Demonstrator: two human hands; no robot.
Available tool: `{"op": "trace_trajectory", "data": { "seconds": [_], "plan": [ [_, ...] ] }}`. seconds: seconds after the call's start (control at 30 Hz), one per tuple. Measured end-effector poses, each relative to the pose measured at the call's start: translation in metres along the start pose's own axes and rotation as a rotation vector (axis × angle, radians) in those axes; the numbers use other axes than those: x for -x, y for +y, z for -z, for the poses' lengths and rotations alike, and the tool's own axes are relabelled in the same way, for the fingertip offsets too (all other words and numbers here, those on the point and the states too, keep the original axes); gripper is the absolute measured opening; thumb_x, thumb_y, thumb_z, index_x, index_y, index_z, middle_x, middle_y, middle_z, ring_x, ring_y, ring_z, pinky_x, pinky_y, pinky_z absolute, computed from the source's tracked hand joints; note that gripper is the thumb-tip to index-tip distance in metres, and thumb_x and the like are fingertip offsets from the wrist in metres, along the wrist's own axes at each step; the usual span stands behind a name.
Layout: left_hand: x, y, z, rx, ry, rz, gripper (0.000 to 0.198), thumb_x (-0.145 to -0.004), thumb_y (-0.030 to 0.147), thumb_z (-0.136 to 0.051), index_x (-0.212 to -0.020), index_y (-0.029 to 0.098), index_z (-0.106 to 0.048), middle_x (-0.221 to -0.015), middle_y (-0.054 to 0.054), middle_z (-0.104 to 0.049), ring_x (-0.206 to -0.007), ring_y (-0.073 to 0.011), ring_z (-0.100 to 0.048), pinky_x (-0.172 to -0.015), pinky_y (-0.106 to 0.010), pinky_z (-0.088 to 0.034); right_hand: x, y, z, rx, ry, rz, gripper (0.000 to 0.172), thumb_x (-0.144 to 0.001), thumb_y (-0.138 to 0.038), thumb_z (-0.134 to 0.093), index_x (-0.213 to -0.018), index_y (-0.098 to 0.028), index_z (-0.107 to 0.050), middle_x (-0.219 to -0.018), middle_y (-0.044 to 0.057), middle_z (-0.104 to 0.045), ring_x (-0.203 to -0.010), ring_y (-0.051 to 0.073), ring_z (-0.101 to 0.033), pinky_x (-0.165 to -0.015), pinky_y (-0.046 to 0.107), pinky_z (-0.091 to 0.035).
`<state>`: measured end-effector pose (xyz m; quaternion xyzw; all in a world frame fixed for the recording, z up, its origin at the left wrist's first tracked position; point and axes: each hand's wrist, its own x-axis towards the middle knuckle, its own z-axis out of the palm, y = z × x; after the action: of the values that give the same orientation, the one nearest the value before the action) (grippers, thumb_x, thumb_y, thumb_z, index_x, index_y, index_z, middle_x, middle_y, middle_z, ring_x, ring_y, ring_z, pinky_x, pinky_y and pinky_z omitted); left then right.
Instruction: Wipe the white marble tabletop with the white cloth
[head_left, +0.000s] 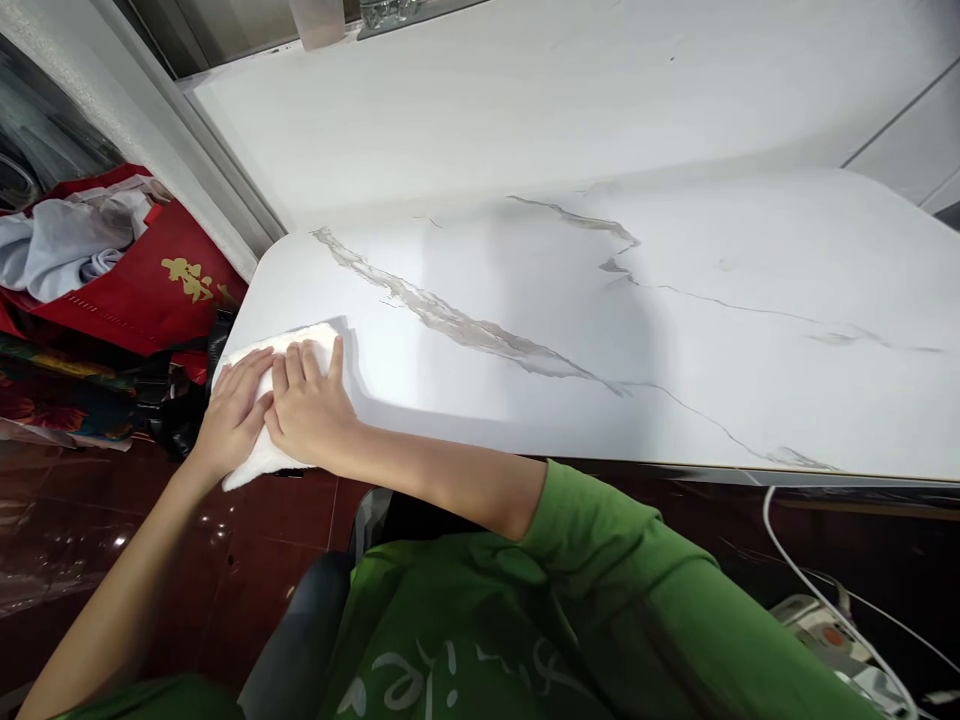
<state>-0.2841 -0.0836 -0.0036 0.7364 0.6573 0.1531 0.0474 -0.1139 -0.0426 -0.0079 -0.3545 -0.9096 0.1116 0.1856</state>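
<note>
White cloth (pixel 262 458): at the table's (pixel 465 270) near left corner, overhanging the near edge. Left hand (pixel 231 415): fingers extended, flat on the cloth. Right hand (pixel 311 405): fingers slightly spread, likewise flat. Red bag (pixel 161 310): beyond the left edge.

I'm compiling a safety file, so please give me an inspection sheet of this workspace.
Surface: white tabletop with grey, marble-like veining.
Job's things: white cloth, partly over the near edge, left end.
Clutter: red bag holding pale fabric, left of the tabletop.
Hands: left hand and right hand lie side by side on the cloth.
Cables: white cable below the near edge, right.
Surroundings: dark red tiled floor; translucent container, upper left.
</note>
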Motion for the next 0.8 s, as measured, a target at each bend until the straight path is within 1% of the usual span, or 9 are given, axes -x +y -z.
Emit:
{"op": "trace_trajectory", "data": {
  "seconds": [0.1, 0.27, 0.33, 0.43, 0.5, 0.6, 0.8],
  "plan": [
    [-0.009, -0.016, 0.005, 0.016, 0.004, 0.003, 0.05, -0.099, 0.045, -0.034, -0.146, 0.029, -0.047, -0.155, -0.008, -0.049, -0.148, -0.0298, -0.041, -0.126, -0.055, -0.027, -0.018, -0.003, -0.005, -0.012, -0.006, 0.0, 0.064, -0.1, -0.034, -0.033, -0.152, 0.003, -0.042, -0.158, 0.028, -0.039, -0.149, 0.044, -0.032, -0.12, 0.075, -0.017],
    [-0.031, -0.043, 0.013, 0.045, -0.004, 0.031, 0.051, -0.096, 0.045, -0.038, -0.143, 0.029, -0.049, -0.155, -0.006, -0.05, -0.145, -0.0305, -0.043, -0.125, -0.052, -0.03, -0.051, -0.002, -0.015, -0.02, 0.05, 0.002, 0.06, -0.099, -0.032, -0.034, -0.148, 0.0, -0.048, -0.155, 0.026, -0.045, -0.147, 0.041, -0.037, -0.119, 0.074, -0.02],
    [-0.041, -0.05, 0.014, 0.048, -0.013, 0.044, 0.052, -0.095, 0.045, -0.038, -0.143, 0.028, -0.05, -0.155, -0.006, -0.05, -0.145, -0.0308, -0.043, -0.125, -0.052, -0.03, -0.062, 0.001, -0.019, -0.026, 0.07, -0.003, 0.059, -0.099, -0.031, -0.034, -0.147, -0.001, -0.05, -0.154, 0.026, -0.046, -0.146, 0.041, -0.038, -0.119, 0.073, -0.02],
    [-0.058, -0.057, 0.013, 0.037, -0.022, 0.054, 0.054, -0.096, 0.047, -0.036, -0.143, 0.025, -0.05, -0.155, -0.008, -0.05, -0.145, -0.0309, -0.042, -0.125, -0.052, -0.029, -0.077, 0.008, -0.02, -0.038, 0.064, -0.028, 0.059, -0.098, -0.029, -0.034, -0.148, 0.0, -0.049, -0.154, 0.026, -0.046, -0.147, 0.041, -0.037, -0.12, 0.073, -0.018],
    [-0.072, -0.059, 0.01, 0.033, -0.023, 0.054, 0.054, -0.096, 0.048, -0.035, -0.143, 0.025, -0.051, -0.155, -0.007, -0.05, -0.145, -0.0311, -0.042, -0.125, -0.051, -0.029, -0.085, 0.015, -0.02, -0.043, 0.054, -0.045, 0.06, -0.098, -0.028, -0.033, -0.149, 0.001, -0.047, -0.155, 0.025, -0.045, -0.147, 0.041, -0.036, -0.121, 0.073, -0.017],
    [-0.094, -0.062, 0.004, 0.041, -0.02, 0.06, 0.053, -0.097, 0.049, -0.035, -0.143, 0.028, -0.051, -0.155, -0.004, -0.05, -0.145, -0.0302, -0.042, -0.125, -0.049, -0.03, -0.098, 0.03, -0.018, -0.043, 0.051, -0.067, 0.06, -0.098, -0.028, -0.032, -0.149, 0.003, -0.046, -0.155, 0.025, -0.045, -0.146, 0.04, -0.036, -0.122, 0.071, -0.016],
    [-0.143, -0.071, -0.011, 0.047, -0.01, 0.035, 0.055, -0.098, 0.051, -0.035, -0.145, 0.029, -0.051, -0.154, -0.002, -0.051, -0.146, -0.0286, -0.041, -0.126, -0.045, -0.028, -0.127, 0.068, -0.018, -0.042, 0.057, -0.095, 0.054, -0.099, -0.026, -0.03, -0.144, -0.002, -0.05, -0.151, 0.023, -0.049, -0.145, 0.036, -0.038, -0.124, 0.069, -0.014]
  ]
}}
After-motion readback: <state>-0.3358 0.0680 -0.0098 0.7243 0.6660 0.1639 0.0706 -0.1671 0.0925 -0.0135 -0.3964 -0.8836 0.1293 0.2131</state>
